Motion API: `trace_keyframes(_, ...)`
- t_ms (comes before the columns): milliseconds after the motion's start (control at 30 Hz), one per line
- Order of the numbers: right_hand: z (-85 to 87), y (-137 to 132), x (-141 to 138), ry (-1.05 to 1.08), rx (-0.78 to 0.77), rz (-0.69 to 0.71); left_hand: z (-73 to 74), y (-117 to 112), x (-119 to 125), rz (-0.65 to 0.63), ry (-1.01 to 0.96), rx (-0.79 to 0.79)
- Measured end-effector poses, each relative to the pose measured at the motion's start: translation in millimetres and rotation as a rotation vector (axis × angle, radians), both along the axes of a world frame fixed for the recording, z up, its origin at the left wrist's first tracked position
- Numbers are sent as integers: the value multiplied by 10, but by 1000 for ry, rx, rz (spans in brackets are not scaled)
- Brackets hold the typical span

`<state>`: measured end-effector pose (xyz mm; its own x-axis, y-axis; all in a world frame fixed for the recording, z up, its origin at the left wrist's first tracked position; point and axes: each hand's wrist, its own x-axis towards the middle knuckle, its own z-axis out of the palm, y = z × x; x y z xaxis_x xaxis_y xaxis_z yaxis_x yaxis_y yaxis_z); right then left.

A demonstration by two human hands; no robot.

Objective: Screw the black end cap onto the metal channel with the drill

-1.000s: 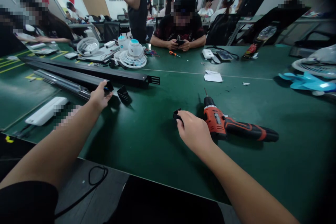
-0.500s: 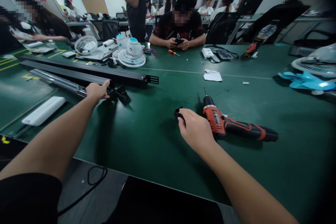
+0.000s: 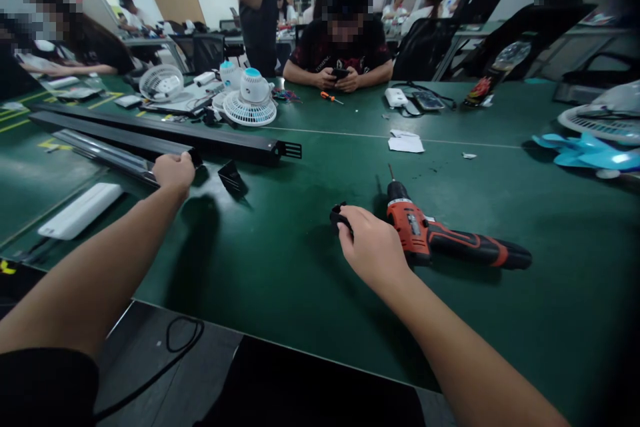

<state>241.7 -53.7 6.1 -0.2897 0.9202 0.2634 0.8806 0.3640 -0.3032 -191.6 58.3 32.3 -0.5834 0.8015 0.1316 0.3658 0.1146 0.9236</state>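
My left hand (image 3: 173,173) is closed on the near end of a long black metal profile (image 3: 115,135). A second black profile (image 3: 215,140) with a slotted end piece lies just behind it, and a shiny strip (image 3: 103,152) lies in front. To the right of my left hand, a small black bracket (image 3: 233,178) stands on the table, apart from my fingers. My right hand (image 3: 373,240) pinches a small black part (image 3: 339,217); my fingers cover much of it. Beside my right hand lies a red and black cordless drill (image 3: 413,227), its bit pointing away from me.
On the green table (image 3: 280,267) are a white box-like device (image 3: 80,211) at left, white fans (image 3: 250,97) at the back and blue fan blades (image 3: 590,153) at right. Across the table a person (image 3: 340,33) holds a phone. An orange screwdriver (image 3: 329,97) lies nearby.
My left hand has moved a little left and back along the profile's end, and the small black bracket beside it is now in fuller view. My right hand has hardly moved.
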Motion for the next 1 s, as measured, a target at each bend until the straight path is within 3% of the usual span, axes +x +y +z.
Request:
trace_keyframes(67,-13,5,11,12,10,1,19,-101,132,100,178,49)
trace_keyframes(100,-21,7,16,17,16,5,24,-153,200,60,291,72)
trace_keyframes(200,-42,6,25,26,29,27,7,-268,362,-496,864,62)
trace_keyframes(267,-49,4,22,26,27,40,-36,-291,407,-723,1058,54)
trace_keyframes(300,-50,3,19,25,23,43,-62,-287,410,-764,1116,45)
trace_keyframes(567,-24,-5,-33,-12,-9,55,-163,-169,196,-788,1302,-14)
trace_keyframes(800,-49,-14,-47,-7,11,72,-229,29,-107,-703,1272,-66)
trace_keyframes(900,-94,-2,-35,23,35,91,-247,107,-215,-658,1372,-114)
trace_keyframes(1000,-146,19,-21,78,68,108,-239,115,-176,-591,1477,-107)
